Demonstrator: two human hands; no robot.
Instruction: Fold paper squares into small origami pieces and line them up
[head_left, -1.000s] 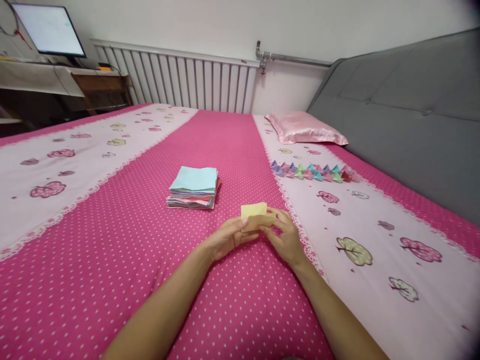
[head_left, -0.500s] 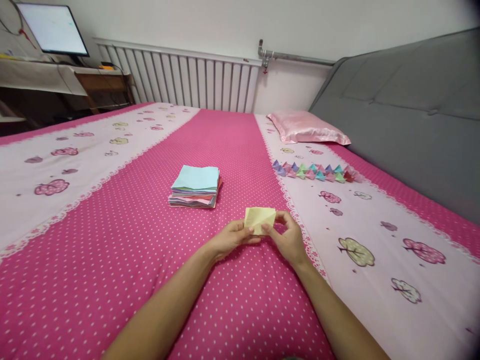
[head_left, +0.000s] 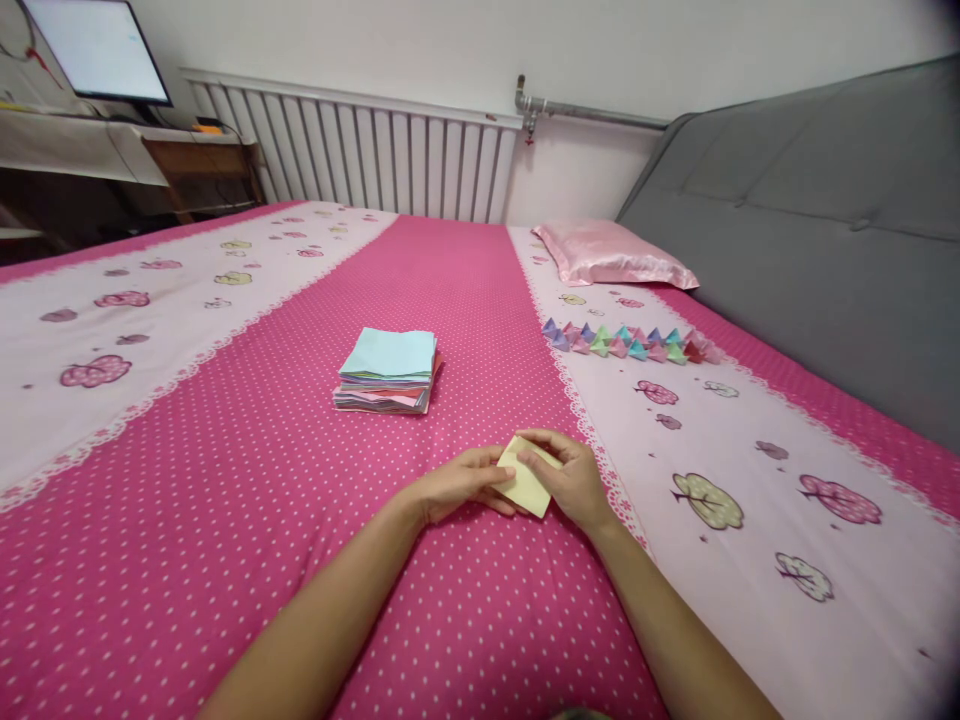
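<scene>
Both my hands hold a small folded pale-yellow paper (head_left: 525,487) low over the pink dotted bedspread (head_left: 262,500). My left hand (head_left: 457,485) pinches its left side with closed fingers. My right hand (head_left: 566,480) grips its right side, fingers curled over the top edge. A stack of coloured square papers (head_left: 388,370), light blue on top, lies a little beyond my left hand. A row of several small folded paper shapes (head_left: 630,342) in mixed colours lies beyond my right hand on the pale strip.
A pink satin pillow (head_left: 611,255) lies by the grey padded headboard (head_left: 817,220) on the right. A white radiator (head_left: 360,150) runs along the far wall. A monitor (head_left: 97,50) stands on a desk at the far left.
The yellow paper, held upright before, has been tipped down and toward me; both hands have lowered onto the bedspread with it.
</scene>
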